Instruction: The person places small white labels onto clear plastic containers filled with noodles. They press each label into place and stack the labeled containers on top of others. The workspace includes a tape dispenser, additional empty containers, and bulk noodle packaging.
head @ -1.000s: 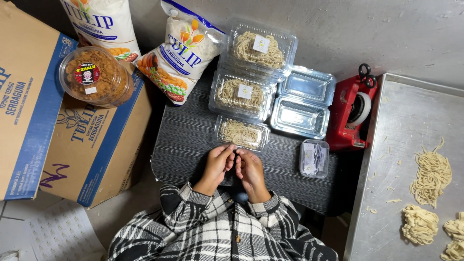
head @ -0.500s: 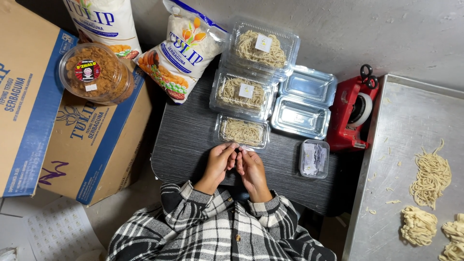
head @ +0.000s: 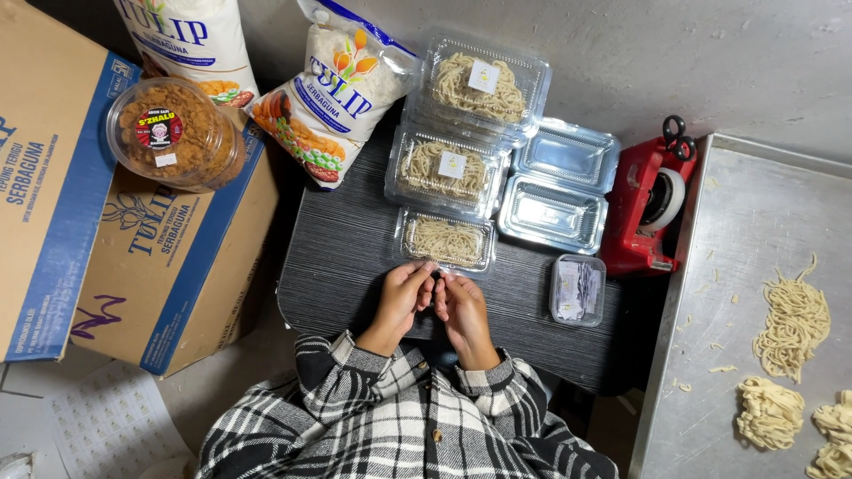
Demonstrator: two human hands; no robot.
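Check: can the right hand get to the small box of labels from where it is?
Probably yes. The right hand sits by the left hand at the table's near edge; only bare tabletop lies between it and the small box.

Small dark wood-grain table [head: 355, 266], on the floor. On it: three lidded clear trays of noodles stacked toward 12 o'clock, nearest one [head: 445, 240] at centre; open empty clear clamshell [head: 559, 191] at 2 o'clock; small clear box of paper slips [head: 578, 290] at 3 o'clock; both hands [head: 435, 302] resting at 6 o'clock.
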